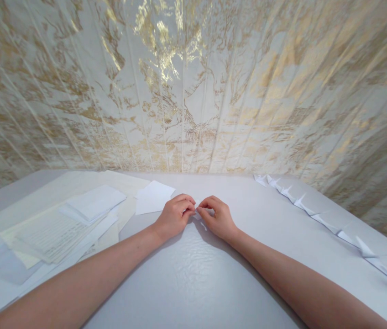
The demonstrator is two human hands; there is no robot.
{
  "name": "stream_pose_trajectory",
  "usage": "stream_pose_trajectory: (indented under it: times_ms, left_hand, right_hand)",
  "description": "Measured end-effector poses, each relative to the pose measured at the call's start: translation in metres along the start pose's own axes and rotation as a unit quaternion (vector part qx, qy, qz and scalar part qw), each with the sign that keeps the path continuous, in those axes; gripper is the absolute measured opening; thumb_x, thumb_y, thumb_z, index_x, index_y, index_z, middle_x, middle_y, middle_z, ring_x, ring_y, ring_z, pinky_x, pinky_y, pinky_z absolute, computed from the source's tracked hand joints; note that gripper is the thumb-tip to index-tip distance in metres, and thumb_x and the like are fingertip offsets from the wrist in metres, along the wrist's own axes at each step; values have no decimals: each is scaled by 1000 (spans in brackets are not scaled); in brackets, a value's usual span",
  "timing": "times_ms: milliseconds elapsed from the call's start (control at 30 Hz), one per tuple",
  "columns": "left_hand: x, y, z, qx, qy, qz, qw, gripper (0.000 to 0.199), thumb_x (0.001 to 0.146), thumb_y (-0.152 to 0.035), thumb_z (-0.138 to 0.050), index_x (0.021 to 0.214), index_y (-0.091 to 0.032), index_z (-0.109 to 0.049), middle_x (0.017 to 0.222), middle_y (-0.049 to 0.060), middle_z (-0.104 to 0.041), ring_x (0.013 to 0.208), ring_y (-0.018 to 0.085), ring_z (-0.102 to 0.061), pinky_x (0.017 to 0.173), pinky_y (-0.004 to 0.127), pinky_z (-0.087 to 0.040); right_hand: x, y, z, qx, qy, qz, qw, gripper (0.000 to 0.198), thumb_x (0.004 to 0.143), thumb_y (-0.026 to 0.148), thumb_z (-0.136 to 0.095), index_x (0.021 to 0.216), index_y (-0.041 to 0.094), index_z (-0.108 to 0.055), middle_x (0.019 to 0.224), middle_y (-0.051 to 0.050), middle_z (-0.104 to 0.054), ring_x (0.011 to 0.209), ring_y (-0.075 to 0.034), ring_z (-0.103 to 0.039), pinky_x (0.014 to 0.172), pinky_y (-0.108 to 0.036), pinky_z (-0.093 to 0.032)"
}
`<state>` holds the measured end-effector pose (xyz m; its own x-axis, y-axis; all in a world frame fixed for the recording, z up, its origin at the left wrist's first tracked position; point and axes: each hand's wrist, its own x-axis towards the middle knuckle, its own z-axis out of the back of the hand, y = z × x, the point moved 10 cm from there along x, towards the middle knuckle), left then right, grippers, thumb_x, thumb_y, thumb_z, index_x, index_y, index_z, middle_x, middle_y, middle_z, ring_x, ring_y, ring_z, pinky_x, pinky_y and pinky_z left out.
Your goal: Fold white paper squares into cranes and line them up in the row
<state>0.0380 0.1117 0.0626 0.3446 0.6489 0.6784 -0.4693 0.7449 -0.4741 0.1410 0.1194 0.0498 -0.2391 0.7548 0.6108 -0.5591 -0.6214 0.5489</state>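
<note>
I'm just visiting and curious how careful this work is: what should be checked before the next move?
1. Left grip on the small white paper: ok, fingers closed at it.
2. Right grip on it too: ok, fingertips pinched there.
3. Its folds readable: cannot tell, fingers cover much.
4. Square white sheet untouched: cannot tell, left grip overlaps it in view.
5. Row of folded white pieces apart from right grip: ok.

No text is legible (the printed sheet (52,235) is blurred).
</note>
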Motion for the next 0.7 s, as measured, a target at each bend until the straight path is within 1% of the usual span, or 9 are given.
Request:
stream_pose_trajectory:
  times_ms: [100, 167, 300, 467, 600, 700]
  left_hand:
    - [-1, -3, -2, 10, 8, -21, 1000, 19, 71, 0, -51, 64, -16, -60, 79, 4, -62, 73, 13, -58, 68, 25, -48]
    - [-1, -4, -3, 18, 14, -26, 999, 21, 71, 1, -49, 64, -16, -60, 80, 4, -61, 74, 13, -58, 69, 25, -48]
    - [0, -3, -4, 29, 19, -31, 999, 21, 71, 1, -48, 64, -16, -59, 79, 3, -61, 74, 13, -58, 68, 24, -47]
    - [-1, -5, -5, 26, 28, -40, 998, 20, 72, 0, -48, 64, -15, -58, 79, 4, -61, 73, 12, -58, 66, 23, -47]
    - [-2, -6, -6, 27, 34, -40, 998, 23, 71, 2, -45, 64, -16, -57, 79, 3, -61, 74, 12, -57, 68, 23, -47]
    - [-2, -5, -8, 27, 42, -33, 998, 24, 70, 2, -44, 62, -17, -57, 78, 3, -61, 74, 12, -57, 67, 24, -47]
  right_hand:
    - [-2, 10, -2, -31, 16, 28, 999, 5, 72, 15, -54, 70, 17, -58, 71, -4, -59, 71, -17, -55, 66, -28, -44]
    - [-3, 14, -3, -50, 20, 36, 998, 7, 71, 13, -54, 74, 18, -59, 73, -5, -60, 73, -17, -55, 67, -29, -44]
    - [-3, 16, -7, -78, 32, 35, 996, 9, 73, 13, -51, 74, 18, -59, 71, -4, -60, 70, -16, -55, 65, -27, -43]
    - [-3, 15, -8, -95, 51, 19, 994, 11, 76, 13, -50, 71, 17, -59, 69, -3, -61, 65, -14, -56, 61, -24, -43]
    - [-3, 24, -10, -162, 62, 54, 983, 11, 76, 13, -51, 73, 18, -60, 71, -5, -62, 65, -15, -57, 59, -24, -40]
    - [-3, 27, -12, -207, 59, 74, 974, 12, 75, 12, -51, 69, 18, -60, 69, -5, -62, 62, -16, -56, 56, -24, -38]
